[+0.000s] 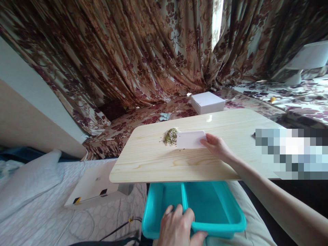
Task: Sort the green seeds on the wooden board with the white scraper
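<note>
A flat white piece met a pile of small grains on a pale wooden board.

At the centre of the frame, the right hand (216,145) pinched the right end of the white piece (191,139) between thumb and fingers, its left edge touching the green-and-white grain pile (171,136); a few stray bits lay about it on the wooden board (143,164). At the bottom centre, the left hand (176,227) gripped the near rim of a divided turquoise tub (212,227), fingers over the edge beside the divider. A white box (208,102) sat beyond the board, right of upper centre, near the patterned curtains (153,44).
</note>
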Tool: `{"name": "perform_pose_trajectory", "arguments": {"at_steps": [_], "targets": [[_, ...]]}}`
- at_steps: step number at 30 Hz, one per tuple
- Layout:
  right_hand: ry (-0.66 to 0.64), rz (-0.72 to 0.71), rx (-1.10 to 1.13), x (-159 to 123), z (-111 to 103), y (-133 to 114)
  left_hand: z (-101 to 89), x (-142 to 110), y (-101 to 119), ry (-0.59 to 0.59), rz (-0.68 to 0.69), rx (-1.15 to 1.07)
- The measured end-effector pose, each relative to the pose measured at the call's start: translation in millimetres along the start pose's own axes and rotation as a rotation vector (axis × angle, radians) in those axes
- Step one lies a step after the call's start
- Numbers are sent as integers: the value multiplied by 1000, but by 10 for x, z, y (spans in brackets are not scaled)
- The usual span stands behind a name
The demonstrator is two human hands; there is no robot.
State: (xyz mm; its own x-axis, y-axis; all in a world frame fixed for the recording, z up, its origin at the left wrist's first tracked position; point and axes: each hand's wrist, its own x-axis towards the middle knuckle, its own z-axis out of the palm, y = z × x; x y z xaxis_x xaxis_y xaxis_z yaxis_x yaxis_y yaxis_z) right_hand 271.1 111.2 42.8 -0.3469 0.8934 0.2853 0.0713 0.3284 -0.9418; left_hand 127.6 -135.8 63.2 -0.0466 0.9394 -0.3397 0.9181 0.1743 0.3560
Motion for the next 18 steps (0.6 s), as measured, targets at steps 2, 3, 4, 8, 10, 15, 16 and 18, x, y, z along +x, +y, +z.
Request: {"name": "perform_pose_trajectory", "arguments": {"at_steps": [2,3,4,8,10,15,16,18], "targets": [[-24,13,6,-10,11,-24,-9,-17,-18,-6,-3,-8],[-38,18,4,-19,15,-41,-12,-23,-23,-6,-9,-14],[-52,23,1,-31,18,-59,-15,-27,-27,-7,-15,-19],[-123,41,30,-90,16,-133,-14,-27,-38,-16,-17,-23],[-166,63,47,-126,-1,-170,-9,-21,-41,-17,-15,-20],[-277,134,101,-252,-96,-286,5,-13,-37,2,-15,-20],[-301,150,111,-286,-125,-317,9,-13,-37,8,-14,-20],[-351,183,113,-362,-195,-378,20,-11,-40,21,-10,-21]]}}
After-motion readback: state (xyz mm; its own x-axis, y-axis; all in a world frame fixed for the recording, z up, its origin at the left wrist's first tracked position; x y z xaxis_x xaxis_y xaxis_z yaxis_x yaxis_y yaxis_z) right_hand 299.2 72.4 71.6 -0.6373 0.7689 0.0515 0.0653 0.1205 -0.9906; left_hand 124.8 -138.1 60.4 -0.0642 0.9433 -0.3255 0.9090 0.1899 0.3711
